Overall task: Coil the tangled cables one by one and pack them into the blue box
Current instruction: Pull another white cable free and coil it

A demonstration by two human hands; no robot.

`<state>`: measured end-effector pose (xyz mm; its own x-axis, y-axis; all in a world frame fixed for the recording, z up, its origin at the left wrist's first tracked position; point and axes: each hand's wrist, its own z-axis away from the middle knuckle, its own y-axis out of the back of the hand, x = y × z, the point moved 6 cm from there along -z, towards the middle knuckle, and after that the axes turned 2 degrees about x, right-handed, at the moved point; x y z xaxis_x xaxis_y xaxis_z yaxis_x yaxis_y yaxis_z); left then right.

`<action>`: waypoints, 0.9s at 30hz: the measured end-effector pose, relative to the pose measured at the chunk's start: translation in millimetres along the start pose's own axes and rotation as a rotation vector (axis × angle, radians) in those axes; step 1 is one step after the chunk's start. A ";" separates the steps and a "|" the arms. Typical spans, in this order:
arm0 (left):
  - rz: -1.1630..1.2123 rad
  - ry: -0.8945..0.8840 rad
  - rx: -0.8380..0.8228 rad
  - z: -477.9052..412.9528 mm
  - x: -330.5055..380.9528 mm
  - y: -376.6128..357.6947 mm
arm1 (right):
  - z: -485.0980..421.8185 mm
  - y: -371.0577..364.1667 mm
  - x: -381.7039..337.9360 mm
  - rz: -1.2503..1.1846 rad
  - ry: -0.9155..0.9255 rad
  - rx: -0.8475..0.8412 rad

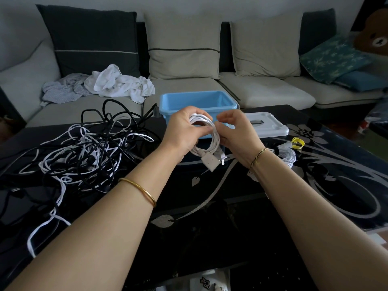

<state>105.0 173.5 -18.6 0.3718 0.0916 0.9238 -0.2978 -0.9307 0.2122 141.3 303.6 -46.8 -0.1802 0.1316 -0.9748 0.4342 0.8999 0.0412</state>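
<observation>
My left hand [183,131] grips a coiled white cable [212,139] in front of the blue box [197,101]. Its plug ends hang below the coil. My right hand [235,131] pinches the coil's right side with thumb and fingers. The blue box stands open just behind my hands on the black table [231,206]. A tangle of black and white cables [84,156] lies spread on the table to the left.
The box's grey lid [266,124] lies right of the box. Another white coiled cable [287,154] and a yellow tie [298,142] sit on the table at right. A sofa with cushions and crumpled clothes [100,85] runs behind the table.
</observation>
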 end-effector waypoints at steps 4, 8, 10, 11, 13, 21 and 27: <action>-0.031 0.010 0.022 -0.2 -2.1 0.1 | -1.4 -2.2 1.5 0.166 0.020 0.014; -0.021 0.016 0.043 0.0 -1.0 1.2 | -2.2 -4.1 0.7 0.200 0.020 0.003; -0.030 0.011 0.046 0.2 -0.6 1.4 | -1.7 -5.3 1.4 0.184 0.009 -0.023; -0.032 0.009 0.049 0.3 -0.6 1.5 | -1.3 -5.4 1.6 0.166 0.005 -0.032; -0.031 0.006 0.064 0.4 -0.6 2.4 | -0.6 -5.9 1.8 0.110 -0.008 -0.045; -0.019 -0.038 0.082 0.0 4.9 2.9 | 5.1 -9.0 -3.5 -0.154 -0.038 -0.124; -0.008 -0.041 0.055 -0.2 4.6 -1.8 | 5.4 -4.2 -7.6 -0.181 -0.041 -0.076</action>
<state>107.0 175.6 -14.7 0.4101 0.0858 0.9080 -0.2461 -0.9483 0.2007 145.6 296.5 -40.7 -0.2122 -0.0509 -0.9759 0.3299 0.9363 -0.1206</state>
